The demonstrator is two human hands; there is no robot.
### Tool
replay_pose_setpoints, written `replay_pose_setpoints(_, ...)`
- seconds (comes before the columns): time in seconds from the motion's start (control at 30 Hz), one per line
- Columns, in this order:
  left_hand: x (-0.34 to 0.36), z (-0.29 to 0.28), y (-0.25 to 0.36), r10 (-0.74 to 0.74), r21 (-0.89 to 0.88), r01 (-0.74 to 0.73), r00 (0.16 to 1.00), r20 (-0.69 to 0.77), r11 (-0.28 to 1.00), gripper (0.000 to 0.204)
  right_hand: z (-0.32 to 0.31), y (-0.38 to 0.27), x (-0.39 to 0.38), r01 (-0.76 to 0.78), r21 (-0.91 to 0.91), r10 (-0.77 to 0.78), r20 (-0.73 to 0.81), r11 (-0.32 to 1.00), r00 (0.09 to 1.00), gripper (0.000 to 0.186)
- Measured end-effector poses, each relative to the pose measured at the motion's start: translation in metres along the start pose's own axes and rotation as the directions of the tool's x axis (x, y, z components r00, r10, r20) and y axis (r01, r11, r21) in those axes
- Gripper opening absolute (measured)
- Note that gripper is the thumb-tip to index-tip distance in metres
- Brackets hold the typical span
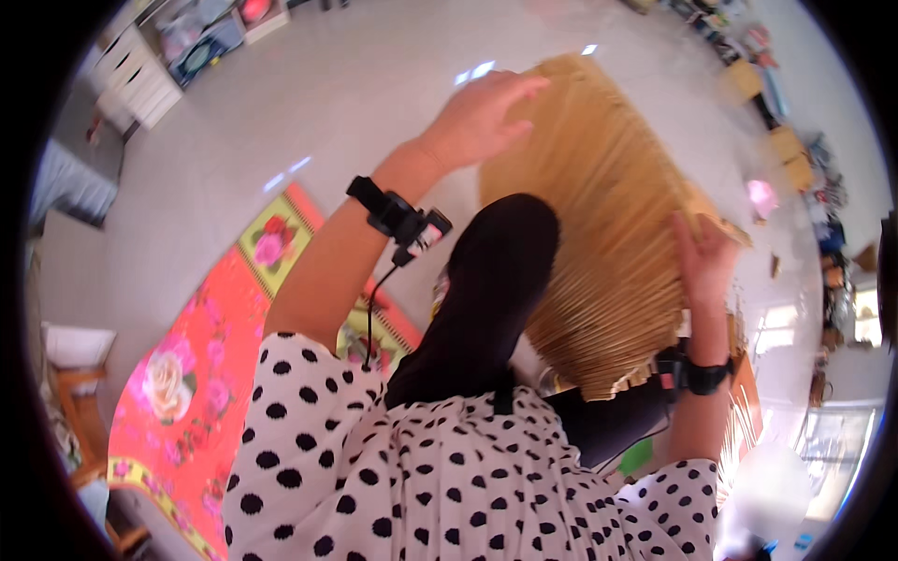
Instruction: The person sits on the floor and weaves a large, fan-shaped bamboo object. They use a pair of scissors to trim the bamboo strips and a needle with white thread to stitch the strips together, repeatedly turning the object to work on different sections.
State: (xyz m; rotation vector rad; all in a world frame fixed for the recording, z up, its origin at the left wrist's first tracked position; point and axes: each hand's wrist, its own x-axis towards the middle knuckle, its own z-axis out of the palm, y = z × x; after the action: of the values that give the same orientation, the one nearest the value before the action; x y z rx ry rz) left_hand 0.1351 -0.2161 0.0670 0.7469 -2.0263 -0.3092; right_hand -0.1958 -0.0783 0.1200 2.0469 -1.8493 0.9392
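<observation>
Right now, one big tan sheet (599, 178) is up in front of the person, over the floor (374, 75). It is made of many thin strips, too many to count, and its bottom edge is bumpy. Two hands are at it. The left hand (482, 117) is by the sheet's top left edge. Its fingers are loosely open, with the pointing finger stretched out and the thumb apart. I cannot tell if they touch the sheet. The right hand (706, 262) pinches the right edge, with the thumb in front and the other fingers partly hidden.

There are two black wrist straps, one on the left wrist (393, 210) and one on the right (702, 374). One black cord (371, 313) hangs from the left one. One black knee (510, 243) sticks up beside the sheet.

To the left is one flowery red cloth (210, 346) with one big pale rose (168, 385) on it. One bright pink thing (762, 198) sits near the floor's right edge.

By the floor's far left edge is one white drawer box (140, 79). Its drawers look closed, so what is inside cannot be seen. Near it, one pale box (268, 26) has one round red thing (254, 9) in it.
</observation>
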Motion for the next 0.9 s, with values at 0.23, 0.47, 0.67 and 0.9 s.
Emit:
replay_pose_setpoints(0.23, -0.235, -0.074, -0.13, -0.677, 0.348, 0.636, 0.736, -0.005, 0.689, 0.04, 0.001, 0.013, 0.008, -0.102, -0.115, 0.109, 0.063, 0.988, 0.992, 0.032)
replay_pose_setpoints(0.47, -0.464, -0.035, -0.132, -0.962, 0.605, 0.748, 0.233, 0.145, 0.272, 0.032, -0.003, 0.041, 0.013, -0.183, -0.098, 0.188, 0.048, 0.978, 0.981, 0.035)
replay_pose_setpoints(0.67, -0.512, 0.042, -0.08, -0.962, 0.456, 0.861, 0.122, 0.242, 0.224, 0.039, -0.014, 0.039, 0.019, -0.277, -0.14, 0.297, 0.143, 0.951, 0.944, 0.036)
replay_pose_setpoints(0.9, -0.498, 0.083, -0.058, -0.995, 0.439, 0.893, 0.094, 0.034, 0.099, 0.062, -0.012, 0.015, 0.014, -0.204, -0.143, 0.218, 0.09, 0.968, 0.972, 0.036)
